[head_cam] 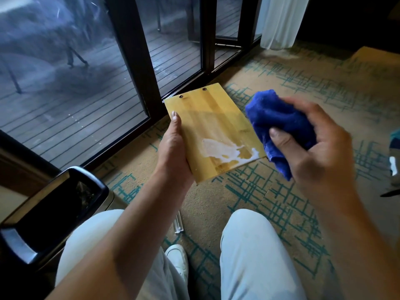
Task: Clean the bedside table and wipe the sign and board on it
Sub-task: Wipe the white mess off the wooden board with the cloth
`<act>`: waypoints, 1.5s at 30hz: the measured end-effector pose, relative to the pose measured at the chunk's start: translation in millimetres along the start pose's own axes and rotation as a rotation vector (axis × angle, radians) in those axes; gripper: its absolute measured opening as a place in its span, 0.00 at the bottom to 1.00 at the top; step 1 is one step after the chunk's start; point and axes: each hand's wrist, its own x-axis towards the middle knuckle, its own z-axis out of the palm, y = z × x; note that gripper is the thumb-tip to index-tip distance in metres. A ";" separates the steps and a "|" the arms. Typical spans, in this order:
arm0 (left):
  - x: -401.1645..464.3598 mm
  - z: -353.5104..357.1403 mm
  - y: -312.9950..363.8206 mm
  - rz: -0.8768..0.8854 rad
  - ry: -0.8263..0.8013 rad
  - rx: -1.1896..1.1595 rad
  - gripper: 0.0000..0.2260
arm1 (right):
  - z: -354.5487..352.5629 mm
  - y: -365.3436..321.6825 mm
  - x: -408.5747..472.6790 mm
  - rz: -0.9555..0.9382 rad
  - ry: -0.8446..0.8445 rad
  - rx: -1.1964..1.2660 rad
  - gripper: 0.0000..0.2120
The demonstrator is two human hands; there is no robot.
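A yellowish wooden board (213,124) with two dark studs near its far edge is held flat above the carpet. My left hand (173,152) grips its left edge, thumb lying on top. A whitish patch (223,150) covers part of the board's near end. My right hand (311,144) holds a bunched blue cloth (279,122) just beyond the board's right edge, close to it.
A dark bin with a chrome-rimmed lid (54,211) stands at the lower left. Glass doors with black frames (138,61) run along the back, a white curtain (279,20) at the right. A clear acrylic piece (178,225) lies on the patterned carpet (259,191) by my shoe.
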 end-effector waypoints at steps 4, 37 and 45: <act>-1.5 3.6 -2.1 -0.004 -0.026 -0.063 0.24 | 17.1 2.5 -15.4 -0.027 0.000 -0.127 0.19; -1.2 -7.3 -33.2 -0.006 -0.068 -0.040 0.24 | 58.2 29.4 70.9 0.014 -0.778 -0.187 0.30; -2.8 -5.6 -25.3 -0.030 0.018 -0.102 0.30 | 43.1 13.9 7.9 -0.115 -0.788 0.016 0.31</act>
